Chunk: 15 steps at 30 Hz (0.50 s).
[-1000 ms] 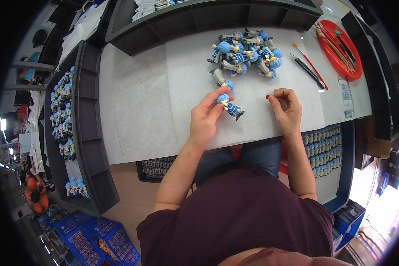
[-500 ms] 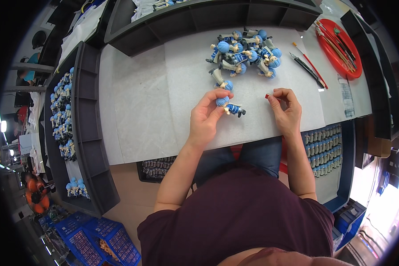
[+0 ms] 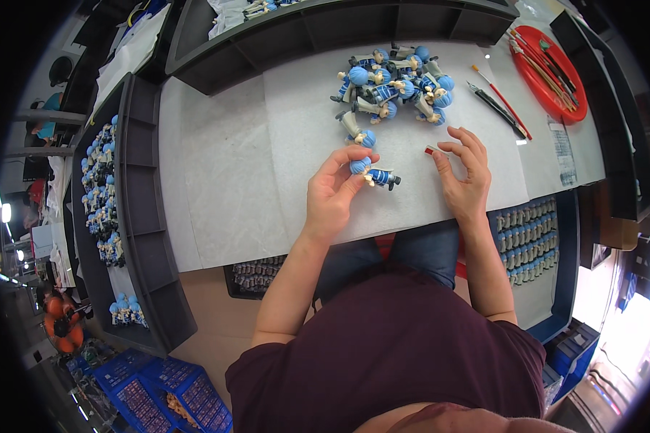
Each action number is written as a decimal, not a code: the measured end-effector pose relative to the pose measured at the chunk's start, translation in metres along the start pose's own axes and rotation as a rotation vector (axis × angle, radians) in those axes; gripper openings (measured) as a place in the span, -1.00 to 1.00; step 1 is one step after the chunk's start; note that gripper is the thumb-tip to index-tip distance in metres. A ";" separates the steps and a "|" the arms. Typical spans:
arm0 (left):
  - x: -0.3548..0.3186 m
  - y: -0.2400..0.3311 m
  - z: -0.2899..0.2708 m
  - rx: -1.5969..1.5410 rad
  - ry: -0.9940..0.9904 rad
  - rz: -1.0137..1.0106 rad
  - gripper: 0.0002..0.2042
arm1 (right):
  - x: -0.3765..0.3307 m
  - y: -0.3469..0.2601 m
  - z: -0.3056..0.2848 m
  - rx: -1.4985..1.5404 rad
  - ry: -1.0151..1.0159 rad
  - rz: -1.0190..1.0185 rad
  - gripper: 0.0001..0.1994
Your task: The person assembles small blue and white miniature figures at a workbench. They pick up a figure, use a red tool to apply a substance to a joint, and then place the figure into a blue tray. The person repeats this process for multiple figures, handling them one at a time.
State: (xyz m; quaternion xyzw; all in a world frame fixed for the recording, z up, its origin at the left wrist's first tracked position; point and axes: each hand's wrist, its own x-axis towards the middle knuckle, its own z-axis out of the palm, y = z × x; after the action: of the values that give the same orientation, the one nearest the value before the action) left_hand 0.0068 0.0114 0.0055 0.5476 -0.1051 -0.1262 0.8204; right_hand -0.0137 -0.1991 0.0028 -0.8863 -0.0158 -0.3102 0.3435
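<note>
The figurine [image 3: 383,177] near the centre of the frame was seen to be of smooth plastic, its blue head faintly shiny. A similar finish was shown by the heaped figurines [image 3: 406,89] at upper centre. White, paper-like sheets [image 3: 220,187], matt and lightly creased, were spread across the middle. The long tray [image 3: 354,36] at the top was moulded in dark, dull plastic. At upper right, glossy red plastic was presented by the dish [image 3: 577,81]. The shirt [image 3: 383,346], lower centre, was made of soft, matt cloth; perforated blue plastic was shown by the crates [image 3: 198,393] at lower left.
</note>
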 end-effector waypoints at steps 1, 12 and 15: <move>0.000 0.000 0.000 0.003 -0.002 0.002 -0.74 | -0.001 0.001 0.000 0.032 0.006 0.008 -0.85; -0.003 0.002 0.001 0.016 0.025 -0.030 -0.74 | -0.012 -0.016 -0.002 0.333 -0.010 -0.044 -0.81; 0.000 0.002 -0.001 0.037 0.031 -0.066 -0.73 | -0.020 -0.035 -0.002 0.355 -0.122 -0.150 -0.72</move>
State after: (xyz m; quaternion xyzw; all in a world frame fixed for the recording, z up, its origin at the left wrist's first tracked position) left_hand 0.0072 0.0132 0.0065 0.5677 -0.0764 -0.1429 0.8071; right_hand -0.0390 -0.1699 0.0140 -0.8254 -0.1569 -0.2728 0.4687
